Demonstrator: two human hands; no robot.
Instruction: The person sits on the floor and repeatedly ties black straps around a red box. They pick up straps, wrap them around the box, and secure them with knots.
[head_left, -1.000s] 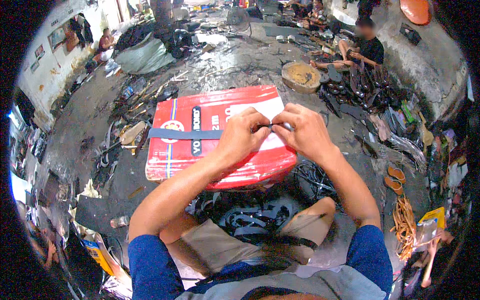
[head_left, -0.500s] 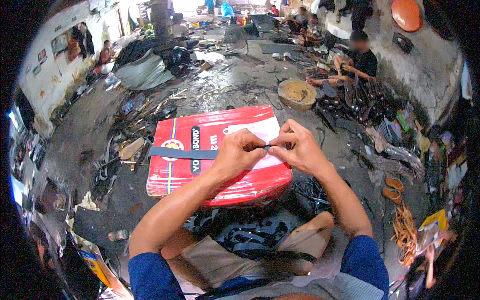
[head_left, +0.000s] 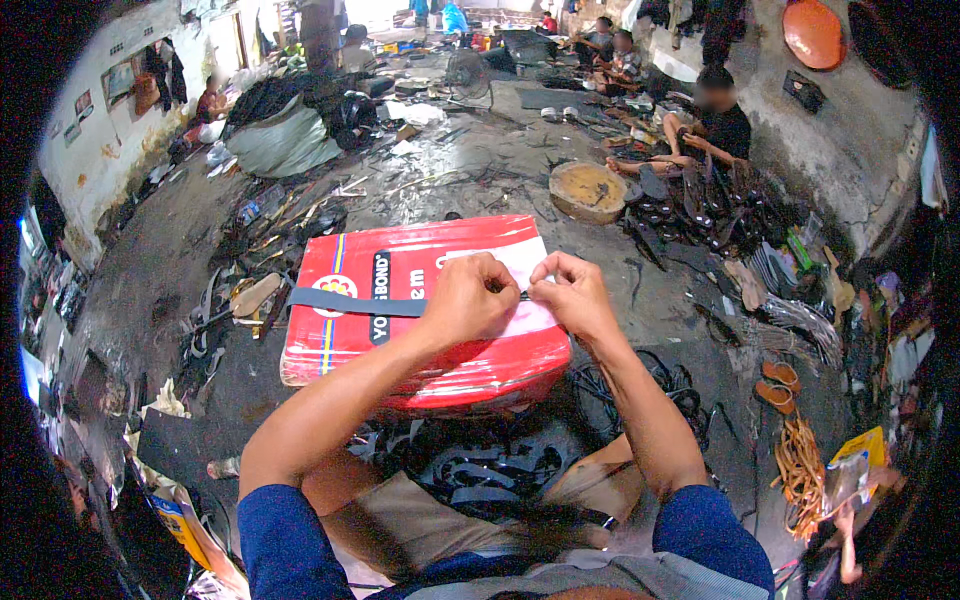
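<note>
left hand (head_left: 472,295) and right hand (head_left: 575,297) pinched a grey strap (head_left: 355,303), hiding part of the red box (head_left: 412,250); a round block (head_left: 585,190) lay far right, orange strips (head_left: 800,480) near right.

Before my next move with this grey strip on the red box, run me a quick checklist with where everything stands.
1. Strip lying flat across the red box: ok along its visible left stretch.
2. Left hand at the strip: ok, the strip runs up to it.
3. Right hand close by: ok, its fingertips are beside the left hand's.
4. Firm grip on the strip's far end: cannot tell, fingers hide it.
5. Floor beside the box clear of clutter: not ok, black cords lie there.
</note>
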